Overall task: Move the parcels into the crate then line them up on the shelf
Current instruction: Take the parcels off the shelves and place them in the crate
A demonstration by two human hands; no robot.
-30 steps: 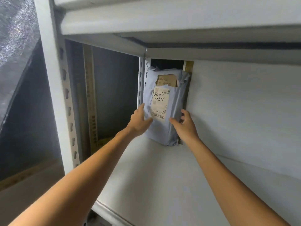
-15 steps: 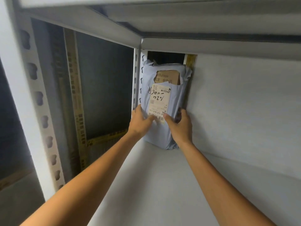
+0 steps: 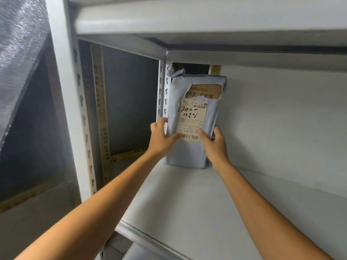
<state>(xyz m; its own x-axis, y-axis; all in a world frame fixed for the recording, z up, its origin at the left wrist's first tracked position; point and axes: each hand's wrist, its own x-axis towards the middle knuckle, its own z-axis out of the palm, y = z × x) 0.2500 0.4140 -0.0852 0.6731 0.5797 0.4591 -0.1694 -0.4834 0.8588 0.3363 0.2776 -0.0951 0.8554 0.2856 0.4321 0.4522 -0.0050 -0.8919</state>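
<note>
A grey plastic-wrapped parcel [image 3: 193, 117] stands upright in the far left corner of the white shelf [image 3: 187, 199]. Its wrap is torn at the top, showing brown cardboard, and a white label with handwriting and a barcode faces me. My left hand [image 3: 162, 138] grips its lower left edge, thumb on the front near the barcode. My right hand [image 3: 214, 145] grips its lower right edge, thumb on the label. The parcel's base rests on the shelf board. No crate is in view.
The white back wall [image 3: 281, 119] runs to the right of the parcel. A perforated upright post [image 3: 82, 119] frames the shelf's left front, another [image 3: 163, 94] stands beside the parcel. The shelf above [image 3: 206, 21] hangs low overhead. Silver sheeting [image 3: 18, 53] hangs at the left.
Both hands stay on the parcel in the corner. The parcel now stands straighter against the back wall. My view has pulled back and swung a little left.
</note>
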